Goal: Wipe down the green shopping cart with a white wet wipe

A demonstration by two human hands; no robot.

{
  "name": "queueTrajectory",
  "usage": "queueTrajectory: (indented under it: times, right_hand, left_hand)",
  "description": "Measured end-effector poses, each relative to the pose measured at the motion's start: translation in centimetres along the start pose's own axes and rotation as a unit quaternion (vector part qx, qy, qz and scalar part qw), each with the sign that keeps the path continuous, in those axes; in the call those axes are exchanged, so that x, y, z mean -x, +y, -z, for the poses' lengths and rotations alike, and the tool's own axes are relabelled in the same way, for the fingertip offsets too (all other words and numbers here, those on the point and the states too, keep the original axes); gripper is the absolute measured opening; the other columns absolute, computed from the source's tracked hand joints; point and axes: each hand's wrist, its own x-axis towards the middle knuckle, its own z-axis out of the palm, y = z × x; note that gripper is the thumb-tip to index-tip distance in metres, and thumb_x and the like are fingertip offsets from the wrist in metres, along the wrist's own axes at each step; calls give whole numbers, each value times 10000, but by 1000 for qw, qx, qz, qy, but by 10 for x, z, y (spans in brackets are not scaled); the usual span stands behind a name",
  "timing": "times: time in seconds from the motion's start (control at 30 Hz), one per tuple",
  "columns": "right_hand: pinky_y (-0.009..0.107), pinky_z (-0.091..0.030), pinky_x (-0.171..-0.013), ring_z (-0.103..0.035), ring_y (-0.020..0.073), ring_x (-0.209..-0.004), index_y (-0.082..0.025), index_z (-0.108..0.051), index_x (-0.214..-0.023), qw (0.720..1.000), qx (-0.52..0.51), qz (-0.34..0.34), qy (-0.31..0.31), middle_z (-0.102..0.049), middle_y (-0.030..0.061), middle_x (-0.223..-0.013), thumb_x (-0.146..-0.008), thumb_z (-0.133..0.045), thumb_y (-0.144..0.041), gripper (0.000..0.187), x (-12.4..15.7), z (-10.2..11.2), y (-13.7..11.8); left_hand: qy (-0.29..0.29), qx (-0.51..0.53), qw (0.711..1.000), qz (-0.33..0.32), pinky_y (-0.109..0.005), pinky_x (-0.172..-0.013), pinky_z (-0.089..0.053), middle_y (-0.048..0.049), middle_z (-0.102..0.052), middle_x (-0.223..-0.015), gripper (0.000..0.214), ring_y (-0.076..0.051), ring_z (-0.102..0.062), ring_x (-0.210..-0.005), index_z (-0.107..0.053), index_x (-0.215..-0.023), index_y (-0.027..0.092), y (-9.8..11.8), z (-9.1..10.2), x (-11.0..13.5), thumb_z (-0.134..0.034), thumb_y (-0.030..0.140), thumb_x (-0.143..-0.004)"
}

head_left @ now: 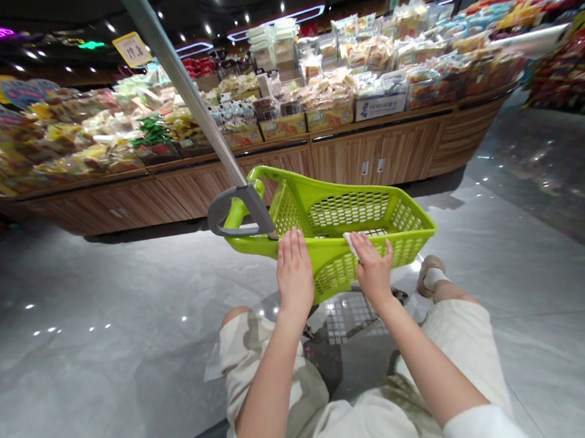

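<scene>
A bright green shopping basket [413, 230] with perforated sides is mounted on a wheeled cart in front of me. My left hand [295, 272] lies on its near rim, fingers stretched out, close to the grey handle piece [259, 211]. Farther right along that same rim, my right hand [374, 266] presses a small white cloth [350, 243] against the green plastic. Most of the cloth is hidden under the fingers, so whether it is fabric or paper I cannot tell.
A silver metal pole [188, 86] slants up from the handle piece. Behind the cart stands a wooden display counter [368, 153] piled with packaged snacks and a yellow price sign [132, 50]. My legs straddle the cart on a shiny grey floor [107, 365].
</scene>
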Motion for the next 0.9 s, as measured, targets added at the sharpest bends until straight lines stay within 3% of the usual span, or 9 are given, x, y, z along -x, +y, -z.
queueTrajectory:
  times: [0.1,0.23,0.33,0.4,0.57,0.67,0.73,0.9]
  right_hand:
    - [526,-89,-1192,-471,208,-1380,-275,-435,-1471,999,-2,-29,12,-557,52,-1453,-739,-380,14,789,-3,0,-18]
    - [459,-118,-1200,-444,162,-1398,-226,-440,-1464,995,-70,47,-51,-537,55,-1472,-756,-359,12,751,-19,-3,-79]
    - [448,-108,-1203,-436,145,-1401,-213,-451,-1452,990,-100,69,-74,-525,53,-1481,-757,-350,12,737,-25,-2,-98]
    - [469,-85,-1204,-441,149,-1398,-227,-433,-1464,990,-90,70,-78,-524,52,-1483,-732,-352,25,778,-23,1,-86]
    - [500,-102,-1196,-464,185,-1385,-266,-446,-1460,999,-22,18,-29,-558,42,-1453,-730,-376,13,784,-3,4,-16]
    - [518,-106,-1191,-474,204,-1378,-264,-456,-1454,999,4,-33,6,-561,53,-1450,-749,-379,4,758,1,3,-9]
    - [515,-98,-1191,-466,200,-1384,-251,-445,-1462,999,-6,-35,-1,-555,62,-1454,-746,-374,14,766,-2,1,-30]
    - [465,-105,-1200,-428,169,-1409,-215,-448,-1455,994,-78,44,-68,-536,71,-1472,-774,-374,9,721,-19,-2,-101]
  left_hand:
    - [0,7,1000,2,-479,-1220,-303,-210,-377,-1566,590,-289,-319,-1477,-360,-1485,6,4,2,2,-377,31,-896]
    - [-11,-3,1000,12,-468,-1224,-293,-212,-329,-1589,574,-285,-292,-1489,-356,-1484,-5,6,4,2,-381,59,-914]
    - [-21,-3,1000,15,-456,-1226,-288,-198,-307,-1600,571,-272,-279,-1494,-354,-1490,11,4,6,1,-373,68,-922]
    - [-27,1,1000,13,-446,-1228,-283,-200,-290,-1606,577,-269,-263,-1500,-342,-1496,10,1,7,0,-368,64,-922]
    - [-15,9,1000,2,-452,-1228,-280,-193,-285,-1609,621,-263,-243,-1506,-314,-1511,20,-1,8,3,-350,10,-891]
    - [-10,10,1000,-1,-459,-1229,-279,-203,-289,-1605,619,-270,-247,-1504,-318,-1505,3,0,7,5,-351,7,-886]
    - [-7,11,1000,0,-467,-1227,-279,-206,-285,-1606,620,-268,-238,-1508,-313,-1507,8,2,5,6,-355,14,-888]
    - [-6,8,1000,12,-475,-1222,-288,-211,-307,-1598,590,-262,-257,-1503,-331,-1503,24,0,3,5,-377,75,-917]
